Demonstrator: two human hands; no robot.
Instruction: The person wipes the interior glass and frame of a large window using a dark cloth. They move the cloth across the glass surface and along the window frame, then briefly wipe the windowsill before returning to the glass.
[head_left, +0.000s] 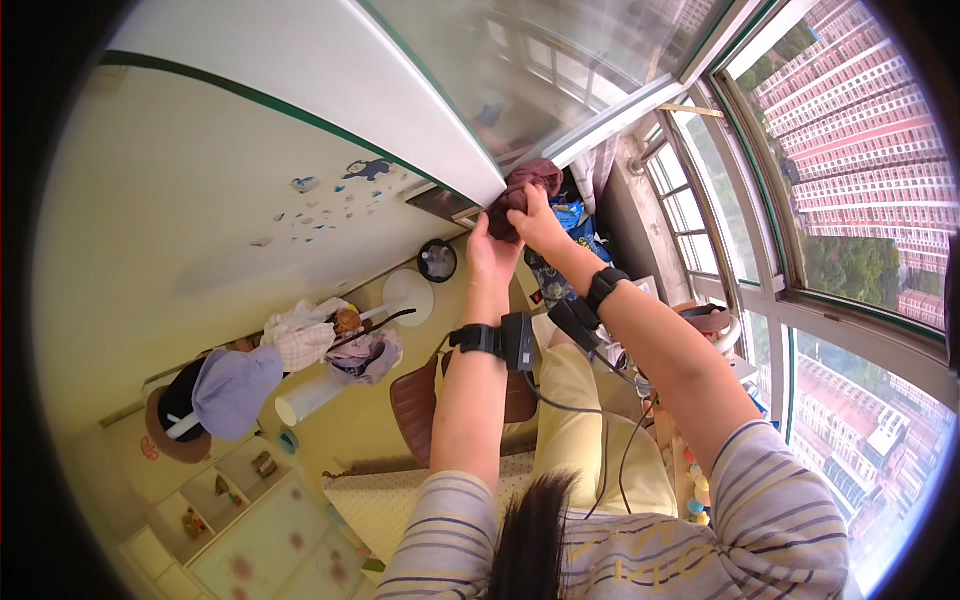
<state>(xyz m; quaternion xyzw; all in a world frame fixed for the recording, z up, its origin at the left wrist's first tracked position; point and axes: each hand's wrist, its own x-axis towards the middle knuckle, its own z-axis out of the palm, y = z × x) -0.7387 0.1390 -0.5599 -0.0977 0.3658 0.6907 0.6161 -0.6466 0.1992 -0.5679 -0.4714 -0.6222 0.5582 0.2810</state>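
A crumpled maroon cloth (517, 202) is bunched between my two hands, up beside the lower corner of a glass pane (592, 52) in a white frame. My right hand (538, 223) pinches the cloth from the right, fingers bent into its folds. From below, my left hand (493, 251) supports it with the palm turned up; its fingertips are partly hidden by the fabric. The end of a white panel with green edging (420, 127) lies right next to the cloth. A black strapped device sits on each forearm, with cables running down.
Hats (236, 390) and bags hang on the left wall. Below are a brown chair (414, 409), a dotted surface (375, 495) and a round black bin (437, 260). Blue packages (585, 236) stand behind my right hand. Metal-framed windows (817, 315) line the right, high above other buildings.
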